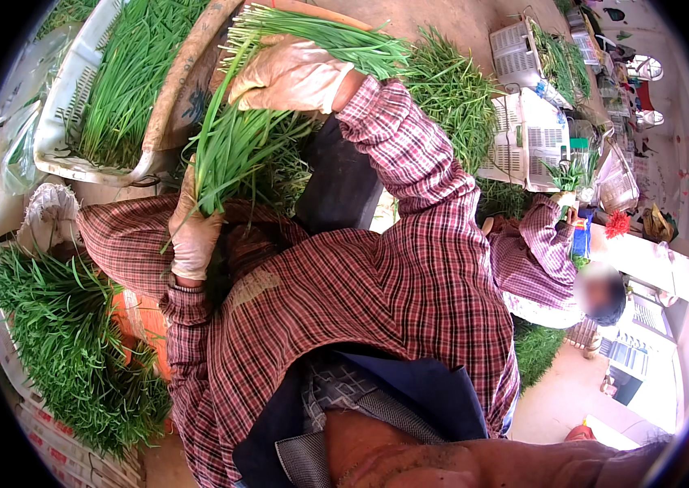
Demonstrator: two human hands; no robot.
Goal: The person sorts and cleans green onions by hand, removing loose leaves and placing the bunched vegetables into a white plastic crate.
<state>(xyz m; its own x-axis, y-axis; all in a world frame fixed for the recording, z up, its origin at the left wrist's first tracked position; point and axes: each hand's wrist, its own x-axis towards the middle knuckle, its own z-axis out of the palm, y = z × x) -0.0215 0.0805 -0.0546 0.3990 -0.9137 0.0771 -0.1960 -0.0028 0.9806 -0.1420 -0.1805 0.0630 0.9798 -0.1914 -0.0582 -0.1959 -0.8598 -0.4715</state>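
Both my hands wear pale, thin gloves. My right hand is closed round green garlic chives, whose stalks stretch out above it with pale cut ends at the upper left. Lower down, the leafy part of the garlic chives hangs toward my left hand, whose fingers are wrapped on the leaves. My fingertips are partly hidden by the leaves. Beneath the bunch more loose chives lie by a dark surface.
A white crate of chives stands at the upper left, beside a worn wooden edge. Heaped chives lie at my left, and more beyond my right arm. White baskets and a co-worker are at the right.
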